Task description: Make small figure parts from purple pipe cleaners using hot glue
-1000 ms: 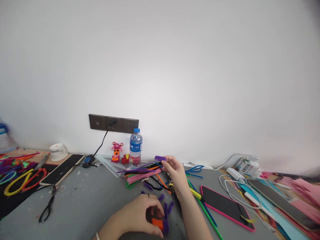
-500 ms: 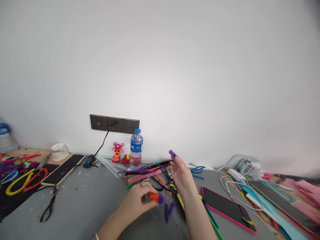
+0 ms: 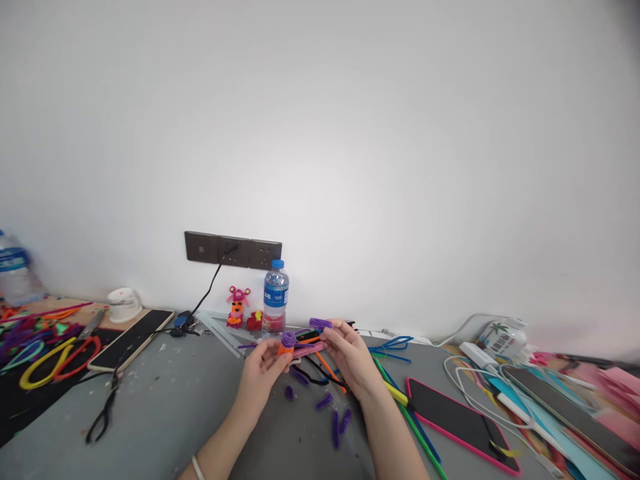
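My left hand (image 3: 265, 371) grips a small orange and purple pipe-cleaner figure (image 3: 287, 343), its coiled purple end uppermost. Between the fingertips of my right hand (image 3: 351, 357) is a folded purple pipe-cleaner piece (image 3: 321, 324), held up to the right of the figure and apart from it. Several short purple pipe-cleaner pieces (image 3: 335, 429) lie on the grey table below the hands. Behind the hands is a bundle of pipe cleaners (image 3: 310, 350), partly hidden by them. Yellow-handled pliers (image 3: 397, 393) are mostly covered by my right hand and forearm.
A water bottle (image 3: 275, 300) and a pink and orange figure (image 3: 235, 308) stand by the wall. Phones (image 3: 460, 423) lie on both sides, with scissors (image 3: 75, 357) at left. White cables (image 3: 465, 387) and paper sheets (image 3: 550, 420) crowd the right.
My left hand has lifted the figure and turned its purple end upward. My right hand has come left and down with its purple piece, closer to the figure. More purple pieces now show.
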Tool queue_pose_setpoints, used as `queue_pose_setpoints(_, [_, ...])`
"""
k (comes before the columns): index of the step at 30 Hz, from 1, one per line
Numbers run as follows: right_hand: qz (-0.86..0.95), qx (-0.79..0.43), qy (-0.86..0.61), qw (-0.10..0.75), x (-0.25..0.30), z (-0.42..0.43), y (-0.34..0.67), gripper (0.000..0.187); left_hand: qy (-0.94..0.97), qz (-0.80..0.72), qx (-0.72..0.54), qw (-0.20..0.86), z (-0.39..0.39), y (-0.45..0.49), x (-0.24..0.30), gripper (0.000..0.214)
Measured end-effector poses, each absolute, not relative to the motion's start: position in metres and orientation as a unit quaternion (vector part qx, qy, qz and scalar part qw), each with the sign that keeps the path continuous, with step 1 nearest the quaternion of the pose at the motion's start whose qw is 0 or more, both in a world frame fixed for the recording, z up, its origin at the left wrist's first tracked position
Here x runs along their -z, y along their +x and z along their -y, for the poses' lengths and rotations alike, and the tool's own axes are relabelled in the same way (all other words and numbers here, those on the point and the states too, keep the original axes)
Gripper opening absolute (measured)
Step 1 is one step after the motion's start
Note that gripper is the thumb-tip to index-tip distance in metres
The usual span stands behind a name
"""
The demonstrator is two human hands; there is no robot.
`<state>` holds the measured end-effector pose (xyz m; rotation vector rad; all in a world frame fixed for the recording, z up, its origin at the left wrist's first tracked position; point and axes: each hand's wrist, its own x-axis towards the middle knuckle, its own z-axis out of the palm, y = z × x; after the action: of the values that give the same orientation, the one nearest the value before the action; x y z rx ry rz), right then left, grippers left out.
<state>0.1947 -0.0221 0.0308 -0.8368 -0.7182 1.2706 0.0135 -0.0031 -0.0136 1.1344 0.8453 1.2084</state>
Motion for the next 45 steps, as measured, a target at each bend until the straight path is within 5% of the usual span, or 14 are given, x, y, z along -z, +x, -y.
queue_pose_setpoints(28, [0.534,-0.554,-0.379,0.514,-0.025,0.026,0.186,0.022,0.307,-0.292,-0.592,0.686,0.001,0.012,0.001,0.034])
queue_pose_setpoints(32, [0.479,-0.511,-0.407,0.587,-0.024,0.022,0.189,0.028,0.434,-0.352,-0.564,0.608,0.004,0.008,0.002,0.026])
queue_pose_setpoints(36, [0.376,-0.480,-0.421,0.671,-0.021,0.017,0.200,0.037,0.736,-0.324,-0.409,0.432,0.019,0.008,-0.003,0.010])
queue_pose_setpoints(45, [0.377,-0.519,-0.407,0.650,-0.025,0.020,0.202,0.036,0.861,-0.306,-0.255,0.316,0.030,0.011,0.002,0.009])
